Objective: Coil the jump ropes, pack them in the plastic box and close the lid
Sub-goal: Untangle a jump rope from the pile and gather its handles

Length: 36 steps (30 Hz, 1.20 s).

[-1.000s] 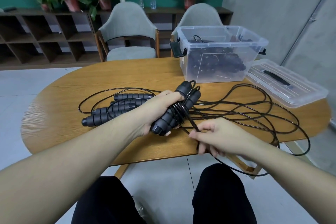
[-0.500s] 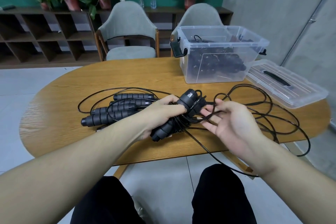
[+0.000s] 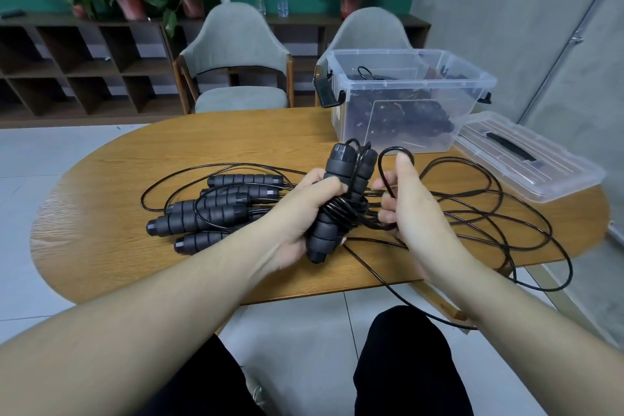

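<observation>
My left hand (image 3: pixel 300 209) grips a pair of black foam jump-rope handles (image 3: pixel 341 192), held nearly upright above the wooden table (image 3: pixel 236 135), with several turns of black cord wound round their middle. My right hand (image 3: pixel 405 206) is just right of the handles and holds a loop of that cord (image 3: pixel 388 172) between thumb and fingers. The rest of the cord trails off the table's front edge. More black handles (image 3: pixel 216 209) with loose cord lie on the table at the left. The clear plastic box (image 3: pixel 408 94) stands open at the back right with coiled ropes inside. Its lid (image 3: pixel 526 159) lies to its right.
Loose cord loops (image 3: pixel 489 213) spread over the table's right half and hang past its edge. Two grey chairs (image 3: pixel 236 61) stand behind the table, with shelving and potted plants along the green wall. My knees are under the front edge.
The handles have tilted up from slanted to nearly upright in my left hand. My right hand rose from the front edge and now brings a cord loop up beside the handle tops.
</observation>
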{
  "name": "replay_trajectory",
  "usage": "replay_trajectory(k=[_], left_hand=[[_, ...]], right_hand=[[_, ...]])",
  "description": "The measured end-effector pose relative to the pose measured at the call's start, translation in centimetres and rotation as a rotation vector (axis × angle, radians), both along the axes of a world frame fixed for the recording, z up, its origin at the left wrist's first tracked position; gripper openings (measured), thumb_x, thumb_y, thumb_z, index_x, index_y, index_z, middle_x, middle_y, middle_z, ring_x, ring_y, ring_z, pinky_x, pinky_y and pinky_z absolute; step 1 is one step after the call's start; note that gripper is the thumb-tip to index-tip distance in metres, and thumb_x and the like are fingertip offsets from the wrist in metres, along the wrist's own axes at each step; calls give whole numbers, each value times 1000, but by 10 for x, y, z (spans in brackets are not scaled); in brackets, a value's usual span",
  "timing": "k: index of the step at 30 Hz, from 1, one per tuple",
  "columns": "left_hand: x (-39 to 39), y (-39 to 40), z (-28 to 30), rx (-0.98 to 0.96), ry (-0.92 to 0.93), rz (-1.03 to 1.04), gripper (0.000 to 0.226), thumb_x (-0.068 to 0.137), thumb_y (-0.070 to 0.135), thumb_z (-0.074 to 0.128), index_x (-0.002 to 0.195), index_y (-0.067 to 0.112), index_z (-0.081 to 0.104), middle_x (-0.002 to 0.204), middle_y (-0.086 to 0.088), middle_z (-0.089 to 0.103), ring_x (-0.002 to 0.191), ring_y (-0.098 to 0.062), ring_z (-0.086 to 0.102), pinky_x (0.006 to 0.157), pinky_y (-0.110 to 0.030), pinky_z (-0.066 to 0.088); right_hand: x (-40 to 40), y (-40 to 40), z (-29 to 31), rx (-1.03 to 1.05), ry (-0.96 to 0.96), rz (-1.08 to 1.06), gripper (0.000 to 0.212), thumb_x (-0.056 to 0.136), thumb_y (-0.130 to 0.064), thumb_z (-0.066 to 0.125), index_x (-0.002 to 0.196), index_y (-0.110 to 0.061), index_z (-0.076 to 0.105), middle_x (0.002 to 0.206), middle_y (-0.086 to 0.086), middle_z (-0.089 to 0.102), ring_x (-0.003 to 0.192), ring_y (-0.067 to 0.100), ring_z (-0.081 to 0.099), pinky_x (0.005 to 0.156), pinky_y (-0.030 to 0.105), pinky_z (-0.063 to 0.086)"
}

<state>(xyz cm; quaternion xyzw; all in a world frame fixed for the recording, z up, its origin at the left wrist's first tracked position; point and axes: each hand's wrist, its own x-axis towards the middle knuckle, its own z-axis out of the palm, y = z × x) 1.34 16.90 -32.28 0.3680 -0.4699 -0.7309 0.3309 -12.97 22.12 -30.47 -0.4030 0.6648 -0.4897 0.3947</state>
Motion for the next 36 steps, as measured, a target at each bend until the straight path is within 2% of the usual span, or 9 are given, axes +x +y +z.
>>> replay_trajectory(k=[3,6,9,16,22,26,29,32,36], left_hand=[[1,-1,-1,20,10,-8,26,83,24,63,107,25,53,96,-13,58,66,-24,56,62,-37,48],[1,0,-3,51,16,-25,36,75,31,66,108,24,55,91,-10,61,64,-24,58,61,-36,48],[1,3,-4,67,7,-23,37,86,36,70,117,21,56,90,-8,63,64,-22,59,59,-34,47],[3,3,-6,66,71,-55,36,89,34,70,119,23,54,103,-11,60,72,-23,59,62,-34,46],[2,5,-4,58,64,-57,61,84,34,72,135,12,46,107,-12,59,78,-26,59,62,-33,46],[6,3,1,4,-49,-109,70,75,34,76,134,10,46,106,-16,62,83,-30,59,62,-35,47],[7,1,4,-13,-117,-102,45,86,25,75,122,9,53,93,-11,64,67,-21,61,57,-29,48],[6,0,3,-30,-177,-101,25,90,25,71,108,19,55,81,-5,64,60,-16,60,53,-24,47],[8,0,3,-6,-231,-132,26,90,29,72,108,19,55,83,-6,65,63,-17,60,53,-24,48]], right_hand=[[0,-8,6,143,-73,81,34,66,-54,42,74,-21,47,46,-10,36,53,13,35,55,24,28],[0,-11,7,152,-80,118,45,97,-60,31,70,-23,38,32,-14,33,53,8,32,41,17,30],[3,-9,2,127,33,133,52,92,-76,12,68,-35,34,33,-20,36,41,-1,41,53,23,30],[-5,7,3,159,-16,195,53,90,-76,38,67,-28,43,50,-13,36,45,6,34,53,25,21],[-7,6,0,153,-4,207,50,94,-70,40,67,-28,45,48,-13,37,44,5,34,51,22,24],[-3,-1,-3,111,119,169,60,104,-56,24,55,-33,51,42,-17,48,55,5,43,65,24,38],[-5,9,-5,116,503,210,48,106,-42,21,96,-23,64,83,-3,64,82,22,57,85,41,46],[-6,20,-9,-34,935,166,36,105,-29,22,97,-16,54,69,-3,49,69,27,55,64,36,43],[0,23,-9,-136,997,208,26,99,-15,25,80,-17,43,61,-13,31,55,20,45,53,32,31]])
